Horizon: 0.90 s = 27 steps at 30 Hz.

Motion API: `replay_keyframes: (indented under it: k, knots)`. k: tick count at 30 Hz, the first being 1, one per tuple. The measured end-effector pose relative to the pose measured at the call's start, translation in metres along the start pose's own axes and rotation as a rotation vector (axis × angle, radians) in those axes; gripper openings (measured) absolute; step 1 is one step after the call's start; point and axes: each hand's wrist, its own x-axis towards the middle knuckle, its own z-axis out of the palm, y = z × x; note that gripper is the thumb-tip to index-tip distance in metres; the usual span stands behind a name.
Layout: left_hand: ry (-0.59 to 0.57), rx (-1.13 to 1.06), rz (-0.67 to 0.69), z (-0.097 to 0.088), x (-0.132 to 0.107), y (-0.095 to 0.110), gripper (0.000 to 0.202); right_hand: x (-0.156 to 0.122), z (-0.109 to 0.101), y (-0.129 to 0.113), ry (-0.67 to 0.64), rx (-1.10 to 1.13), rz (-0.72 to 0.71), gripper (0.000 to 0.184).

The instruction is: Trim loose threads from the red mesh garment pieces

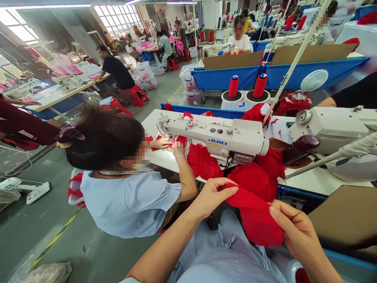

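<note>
A piece of red fabric (256, 216) is stretched between my two hands above my lap. My left hand (217, 194) pinches its upper left edge between thumb and fingers. On the other side, my right hand (294, 226) grips the right edge, thumb on top. More red cloth (250, 177) lies heaped just beyond, on the table edge beside a white sewing machine (215, 135). At that machine's needle end, a co-worker's hands (171, 145) press on other red cloth.
The co-worker in light blue (126, 200) sits close on my left. A second sewing machine (330, 125) and a slanting pole (332, 155) stand at right, above a cardboard sheet (344, 216). Two red thread cones (233, 87) stand behind the table, near a small white fan (314, 80).
</note>
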Motion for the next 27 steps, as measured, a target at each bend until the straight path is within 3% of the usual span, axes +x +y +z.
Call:
replay_keyframes:
  k: [8, 10, 13, 15, 18, 21, 27]
  knots:
    - [0.168, -0.188, -0.091, 0.006, 0.001, 0.0, 0.047, -0.002, -0.006, 0.008, 0.014, -0.118, -0.048, 0.046]
    - [0.178, -0.194, -0.109, 0.009, 0.0, -0.001, 0.047, 0.002, -0.004, 0.008, 0.123, -0.27, -0.118, 0.04]
    - [0.186, -0.158, -0.073, 0.019, -0.002, -0.003, 0.044, 0.006, 0.005, 0.004, 0.359, -0.584, -0.404, 0.019]
    - [0.169, -0.147, -0.04, 0.027, -0.004, -0.005, 0.041, 0.006, 0.016, 0.002, 0.31, -0.71, -0.565, 0.011]
    - [0.115, -0.183, -0.016, 0.036, -0.009, -0.006, 0.041, 0.007, 0.032, -0.001, 0.159, -0.754, -0.668, 0.013]
    - [0.107, -0.232, 0.007, 0.039, -0.015, -0.005, 0.041, 0.01, 0.04, -0.004, 0.175, -0.683, -0.755, 0.007]
    - [0.126, -0.049, 0.062, 0.037, -0.016, -0.004, 0.032, 0.013, 0.04, -0.005, 0.14, -0.615, -0.723, 0.024]
